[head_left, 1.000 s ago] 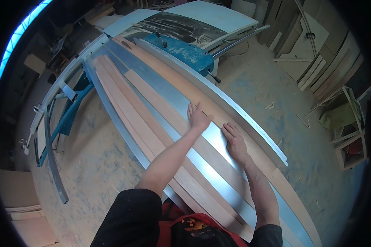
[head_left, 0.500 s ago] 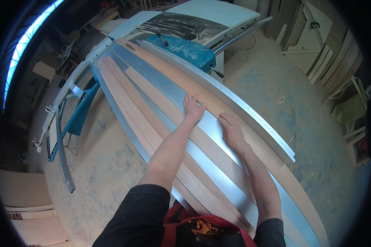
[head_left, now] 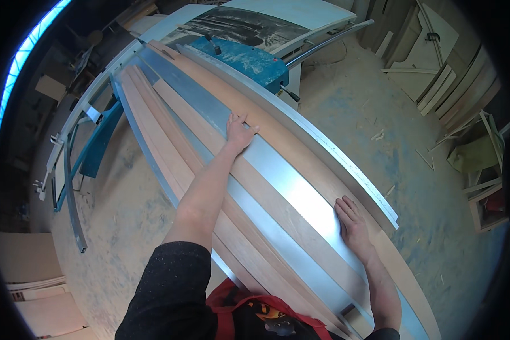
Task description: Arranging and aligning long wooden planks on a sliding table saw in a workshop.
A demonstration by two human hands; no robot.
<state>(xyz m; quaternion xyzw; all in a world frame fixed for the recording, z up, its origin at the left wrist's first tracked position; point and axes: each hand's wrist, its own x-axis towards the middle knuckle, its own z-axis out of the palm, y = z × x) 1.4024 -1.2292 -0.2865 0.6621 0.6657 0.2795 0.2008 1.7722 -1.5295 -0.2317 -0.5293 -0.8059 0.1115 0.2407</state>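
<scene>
A long wooden board (head_left: 300, 141) lies flat on the metal saw table (head_left: 292, 178), along the metal fence (head_left: 323, 133). My left hand (head_left: 242, 131) rests with spread fingers at the board's near edge, partly over the metal surface. Farther down the same edge, my right hand (head_left: 355, 222) touches the board with its fingers stretched out. Neither hand is wrapped round anything. Under my left forearm run several loose wooden strips (head_left: 170, 153), and a separate strip (head_left: 277, 209) lies between them and the board.
Beyond the fence sits a blue machine housing (head_left: 246, 63) with a lever and a metal rail. A dark, thin blade-like part (head_left: 167, 51) shows at the board's far end. Sheet offcuts (head_left: 464, 85) lean at the right. A sliding frame (head_left: 88, 122) stands left.
My right hand has moved down along the board's edge toward me, so the hands are farther apart. The left hand stays at the edge, and the view has shifted slightly.
</scene>
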